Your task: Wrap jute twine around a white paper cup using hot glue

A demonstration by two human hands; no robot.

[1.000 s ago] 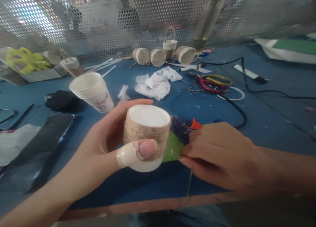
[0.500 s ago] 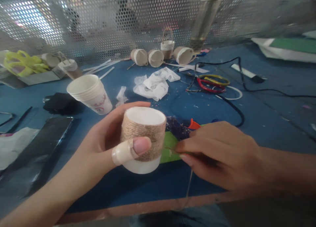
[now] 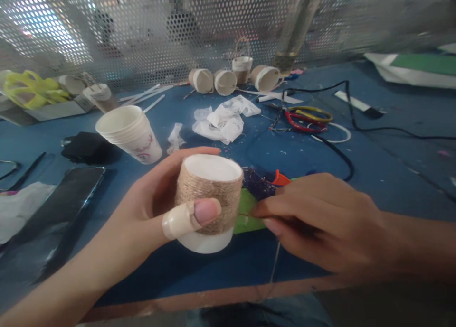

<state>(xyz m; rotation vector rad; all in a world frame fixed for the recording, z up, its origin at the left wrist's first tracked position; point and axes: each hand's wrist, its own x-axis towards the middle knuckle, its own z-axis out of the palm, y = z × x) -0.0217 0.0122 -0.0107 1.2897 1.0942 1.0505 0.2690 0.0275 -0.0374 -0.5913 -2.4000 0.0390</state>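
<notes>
My left hand (image 3: 156,199) is wrapped round a white paper cup (image 3: 208,241), its thumb, with a pale bandage on it, pressed against the near side. Twine (image 3: 210,189) in coils covers most of the cup's wall; a white band shows at the bottom and the white top is bare. To the right of the cup, my right hand (image 3: 320,218) pinches the twine between thumb and forefinger, and a loose strand (image 3: 276,263) hangs below it towards the table edge. Behind the hands lie a green sheet (image 3: 245,213) and an orange piece (image 3: 280,178), both partly hidden.
A stack of paper cups (image 3: 130,132) stands at left, near a black phone (image 3: 71,208). Crumpled white lace (image 3: 226,120) lies mid-table. Behind it are several twine-wrapped cups (image 3: 225,82). Red and yellow handles (image 3: 306,120) and a black cable (image 3: 392,130) lie at right. A perforated metal panel (image 3: 149,37) stands behind.
The cup has shifted slightly to the right and tilted a little in my left hand. My right hand has moved slightly to the right with the twine still pinched.
</notes>
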